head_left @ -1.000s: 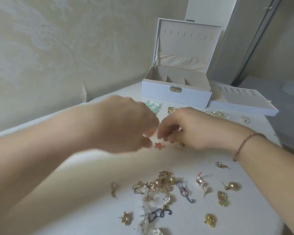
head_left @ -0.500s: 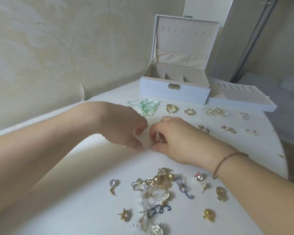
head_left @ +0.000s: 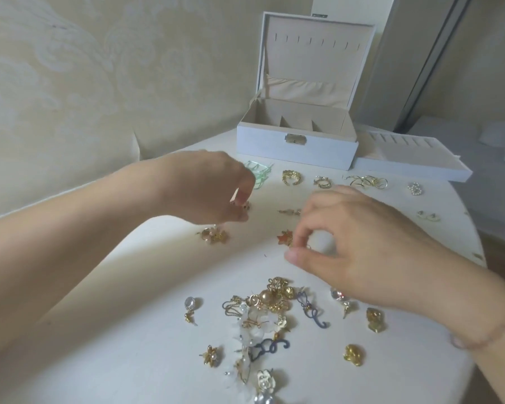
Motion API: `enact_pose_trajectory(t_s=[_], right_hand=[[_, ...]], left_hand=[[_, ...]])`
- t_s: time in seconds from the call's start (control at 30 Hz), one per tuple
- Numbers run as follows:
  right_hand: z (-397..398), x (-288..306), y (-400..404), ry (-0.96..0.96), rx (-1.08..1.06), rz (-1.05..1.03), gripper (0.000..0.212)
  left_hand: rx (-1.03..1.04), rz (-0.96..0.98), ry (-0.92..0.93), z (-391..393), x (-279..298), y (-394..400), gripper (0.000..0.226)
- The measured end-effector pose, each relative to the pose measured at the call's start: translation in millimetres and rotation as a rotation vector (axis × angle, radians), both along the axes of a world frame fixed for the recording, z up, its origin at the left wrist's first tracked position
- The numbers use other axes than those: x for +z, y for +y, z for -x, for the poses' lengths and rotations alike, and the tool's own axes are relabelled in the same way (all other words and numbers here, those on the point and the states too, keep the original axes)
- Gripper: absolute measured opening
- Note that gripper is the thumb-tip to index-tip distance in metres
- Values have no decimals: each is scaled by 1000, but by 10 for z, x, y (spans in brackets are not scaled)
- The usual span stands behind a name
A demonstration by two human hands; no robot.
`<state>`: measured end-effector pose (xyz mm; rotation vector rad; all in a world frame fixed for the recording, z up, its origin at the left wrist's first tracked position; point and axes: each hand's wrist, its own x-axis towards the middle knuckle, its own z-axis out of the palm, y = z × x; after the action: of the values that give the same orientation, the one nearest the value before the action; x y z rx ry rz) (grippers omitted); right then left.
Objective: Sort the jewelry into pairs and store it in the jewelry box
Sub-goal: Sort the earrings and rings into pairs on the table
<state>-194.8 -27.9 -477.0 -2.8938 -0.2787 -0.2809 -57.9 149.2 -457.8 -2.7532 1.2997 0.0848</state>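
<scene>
The white jewelry box [head_left: 296,148] stands open at the table's far side, its beige compartments bare. My left hand [head_left: 213,191] hovers left of centre, fingertips down, pinching a small gold earring [head_left: 242,206] just above the table. My right hand [head_left: 359,246] is at centre right, its thumb and index finger pinching the edge of the orange star earrings [head_left: 284,238] on the table. A tangled pile of unsorted jewelry [head_left: 270,307] lies in front of both hands.
Behind the hands lie green earrings [head_left: 259,174], a gold ring [head_left: 290,177], gold hoops [head_left: 323,182], gold wire earrings [head_left: 368,182] and pearl pieces [head_left: 415,189]. A gold flower pair [head_left: 213,236] lies below my left hand. The removed tray [head_left: 414,163] sits right of the box.
My hands, close together before, have moved apart. The left went left and back with a small earring; the right stays by the orange stars, now uncovered on the table.
</scene>
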Motion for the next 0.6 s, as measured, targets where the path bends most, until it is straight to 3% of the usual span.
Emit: enact_pose_trajectory(t_s=[0.13,0.27,0.33,0.5,0.6], right_hand=[[272,-136,26,94,-23,103,48],[294,-243,-7,81,-8,-26,25],[303,-263,-4,52,-13,-148,16],[351,-122,41,-191,-188,-727,13],[367,-125,116,-309,-226,-768,21]], left_hand=[[-62,200,-28,104,3,-71,16],[-155,285,52,223,-63,-155,14],[-203,324,162,267,-65,-184,18],[-200,543,726,394,-53,-235,37],[-190,715,792,443,-101,-279,32]])
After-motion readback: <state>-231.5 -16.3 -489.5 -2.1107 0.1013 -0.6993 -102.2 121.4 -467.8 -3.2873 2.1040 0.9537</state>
